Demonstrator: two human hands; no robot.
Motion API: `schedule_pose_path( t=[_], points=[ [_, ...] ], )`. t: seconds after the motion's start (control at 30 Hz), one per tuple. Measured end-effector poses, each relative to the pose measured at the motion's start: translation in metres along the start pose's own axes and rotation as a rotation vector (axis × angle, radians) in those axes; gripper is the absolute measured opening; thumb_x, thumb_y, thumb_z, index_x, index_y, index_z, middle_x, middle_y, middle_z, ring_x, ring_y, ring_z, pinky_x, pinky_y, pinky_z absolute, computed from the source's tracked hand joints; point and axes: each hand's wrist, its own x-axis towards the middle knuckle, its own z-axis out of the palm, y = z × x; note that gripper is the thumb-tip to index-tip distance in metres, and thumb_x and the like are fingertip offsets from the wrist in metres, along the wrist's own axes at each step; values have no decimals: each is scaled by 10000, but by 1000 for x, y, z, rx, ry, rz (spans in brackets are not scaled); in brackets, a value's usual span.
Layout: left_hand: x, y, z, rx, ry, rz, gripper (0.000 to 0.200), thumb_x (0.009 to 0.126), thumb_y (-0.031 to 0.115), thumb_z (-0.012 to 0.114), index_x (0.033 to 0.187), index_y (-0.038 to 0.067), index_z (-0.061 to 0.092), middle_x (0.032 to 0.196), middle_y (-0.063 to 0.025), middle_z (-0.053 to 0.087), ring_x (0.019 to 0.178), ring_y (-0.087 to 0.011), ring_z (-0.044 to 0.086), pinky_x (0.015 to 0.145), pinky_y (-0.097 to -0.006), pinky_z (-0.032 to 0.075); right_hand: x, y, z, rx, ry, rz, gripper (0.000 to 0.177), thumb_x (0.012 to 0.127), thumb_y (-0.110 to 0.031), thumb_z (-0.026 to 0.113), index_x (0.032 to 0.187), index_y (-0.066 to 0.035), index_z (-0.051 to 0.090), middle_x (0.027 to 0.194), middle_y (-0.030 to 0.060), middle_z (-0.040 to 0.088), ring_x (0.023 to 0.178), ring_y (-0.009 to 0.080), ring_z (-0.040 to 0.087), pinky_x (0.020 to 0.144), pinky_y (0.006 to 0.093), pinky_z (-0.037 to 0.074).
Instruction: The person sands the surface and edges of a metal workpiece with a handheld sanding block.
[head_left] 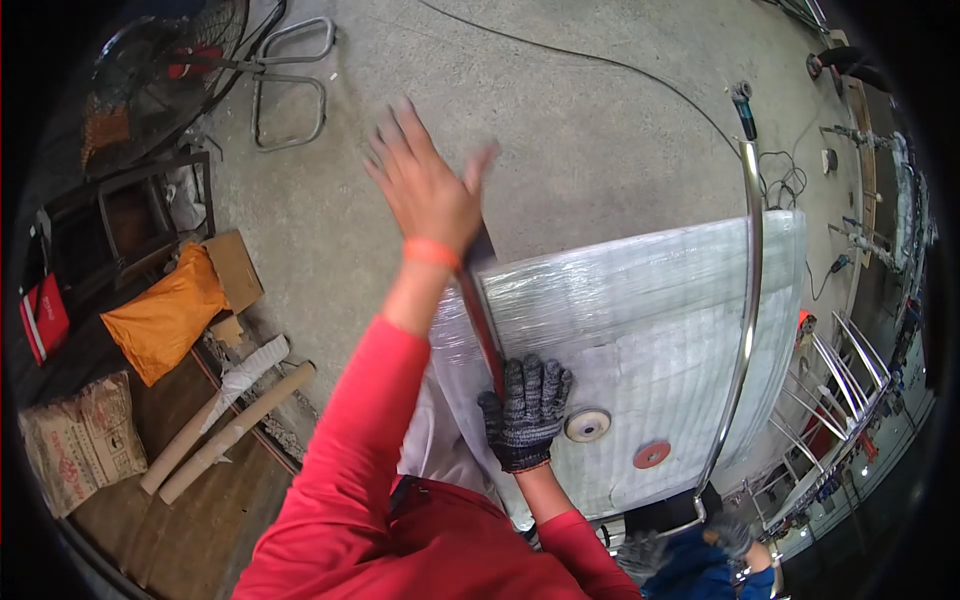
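Observation:
My left hand (430, 185), bare with an orange wristband, is raised over the concrete floor. Its fingers are spread, slightly blurred, and hold nothing. Below its wrist, a dark reddish bar (480, 325) runs along the left part of a plastic-wrapped table (640, 300). My right hand (527, 410), in a grey and black knit glove, lies flat at the bar's lower end, fingers extended. Right of the glove are a pale round disc (587, 425) and a red disc (652, 455). A long, bent shiny metal tube (748, 300) crosses the table's right side.
A co-worker in blue (690, 570) with grey gloves is at the bottom right. Cardboard rolls (240, 430), an orange bag (165, 315) and a bent tube frame (290, 110) lie left. A power tool (744, 110) stands beyond the tube; metal racks (840, 390) are right.

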Motion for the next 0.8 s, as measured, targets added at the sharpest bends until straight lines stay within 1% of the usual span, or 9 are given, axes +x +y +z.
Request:
schedule_pose_path(
  t=[0.07,0.2,0.3,0.33,0.47,0.53,0.6,0.63,0.8],
  points=[
    [39,-5,9,51,61,13,1030,803,495,710,1535,9,173,1519,-290,299,1417,-467,261,1146,-620,160,2,-1,-2,3,0,13,630,872,-376,659,1375,-30,508,1467,219,426,1394,461,318,1130,651,207],
    [-64,12,-20,105,-115,10,1024,792,465,731,1528,2,190,1526,-282,293,1411,-490,256,1130,-635,183,-1,-2,0,-18,-8,36,603,851,-375,678,1353,-68,550,1458,182,445,1403,417,323,1131,628,238],
    [-52,8,-13,-19,-69,-21,1009,788,460,739,1515,-7,219,1512,-285,315,1382,-492,308,1122,-594,238,-2,-2,1,-35,17,17,617,848,-379,683,1360,-65,544,1466,185,437,1405,422,319,1131,630,237],
    [-25,3,-9,-121,59,15,975,806,464,732,1500,-14,243,1450,-292,405,1306,-471,431,1074,-523,350,-1,-2,-2,-27,2,21,627,845,-386,687,1362,-62,543,1479,185,426,1407,425,317,1131,631,238],
    [66,0,-8,-84,-30,-279,795,881,594,588,1436,53,414,1199,-271,627,1120,-444,593,940,-489,471,-2,-2,0,-35,34,4,644,843,-372,692,1364,-33,524,1450,203,456,1383,444,354,1136,638,233],
    [111,-42,3,-17,-100,-289,743,896,637,511,1252,-9,600,1087,-264,669,992,-473,627,845,-527,492,-4,-5,-5,-25,43,5,638,846,-367,691,1363,-32,525,1447,204,459,1380,443,361,1135,637,236],
    [152,-46,-28,-109,49,-258,709,908,647,477,1024,-9,718,972,-288,680,965,-442,649,825,-506,498,3,-4,-7,-2,60,5,629,849,-363,689,1359,-30,529,1438,203,470,1375,443,372,1134,632,244],
    [160,-43,-44,-247,143,-169,674,908,622,507,890,-15,725,829,-272,679,841,-382,678,771,-464,497,3,-5,-7,-3,25,52,628,816,-367,713,1345,-72,549,1416,178,482,1366,418,378,1136,615,250],
    [123,-11,-79,-326,-270,218,533,878,427,674,630,-33,573,588,-185,544,540,-299,562,517,-422,403,12,-11,-18,34,48,89,624,785,-340,728,1330,-86,561,1391,153,507,1341,391,417,1139,599,260]
  ],
)
